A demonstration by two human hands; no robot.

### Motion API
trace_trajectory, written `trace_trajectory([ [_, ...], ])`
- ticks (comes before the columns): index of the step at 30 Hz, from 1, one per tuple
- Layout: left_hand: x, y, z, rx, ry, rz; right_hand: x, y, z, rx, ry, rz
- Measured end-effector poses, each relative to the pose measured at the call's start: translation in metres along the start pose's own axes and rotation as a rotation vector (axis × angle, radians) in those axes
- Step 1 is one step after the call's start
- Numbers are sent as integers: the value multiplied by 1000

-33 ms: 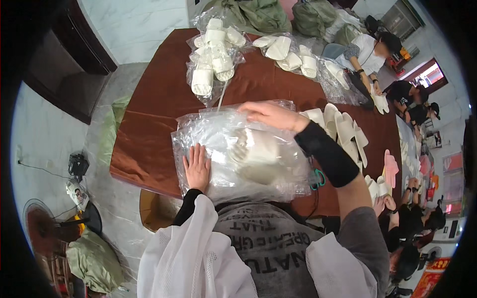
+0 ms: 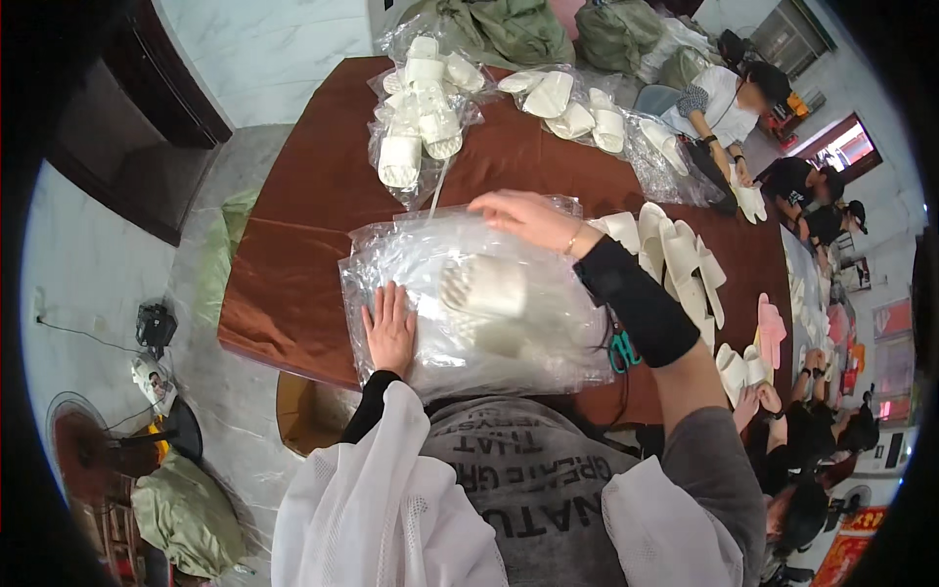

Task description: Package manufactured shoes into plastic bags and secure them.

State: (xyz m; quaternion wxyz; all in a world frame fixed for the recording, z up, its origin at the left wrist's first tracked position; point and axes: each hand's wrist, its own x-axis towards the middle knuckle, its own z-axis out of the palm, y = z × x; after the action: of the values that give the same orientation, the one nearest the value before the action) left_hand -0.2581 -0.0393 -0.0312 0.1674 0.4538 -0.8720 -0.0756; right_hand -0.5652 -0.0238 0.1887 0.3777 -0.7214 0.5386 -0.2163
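A stack of clear plastic bags (image 2: 391, 249) lies at the near edge of the brown-covered table (image 2: 284, 245). On it, a cream slipper (image 2: 496, 284) shows through clear plastic, with a second pale slipper (image 2: 499, 338), blurred, just nearer me. My left hand (image 2: 390, 333) rests flat on the bags' left part, fingers stretched out and holding nothing. Over the far right edge of the stack is my right hand (image 2: 533, 219), its fingers extended leftward, with nothing visible in them. Whether its fingertips touch the plastic is hard to tell.
Bagged slippers (image 2: 416, 122) lie at the far left, more bagged ones (image 2: 572, 108) at the far middle. Loose cream slippers (image 2: 680, 259) and teal-handled scissors (image 2: 623, 350) lie on the right. A co-worker (image 2: 724, 112) handles slippers across the table. A cardboard box (image 2: 305, 411) stands below left.
The cream slipper under the plastic has shifted slightly left. My right forearm has moved a little, and more of the scissors shows. My left hand stays put.
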Motion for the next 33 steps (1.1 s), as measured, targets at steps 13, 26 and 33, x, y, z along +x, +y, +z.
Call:
trace_trajectory([
  [13, -2, -2, 3, 8, 8, 1, -166, 102, 95, 323, 812, 623],
  [26, 3, 3, 5, 33, -54, 8, -124, 144, 129, -327, 145, 515],
  [33, -9, -12, 4, 72, -10, 1, -122, 157, 142, -13, 232, 400],
])
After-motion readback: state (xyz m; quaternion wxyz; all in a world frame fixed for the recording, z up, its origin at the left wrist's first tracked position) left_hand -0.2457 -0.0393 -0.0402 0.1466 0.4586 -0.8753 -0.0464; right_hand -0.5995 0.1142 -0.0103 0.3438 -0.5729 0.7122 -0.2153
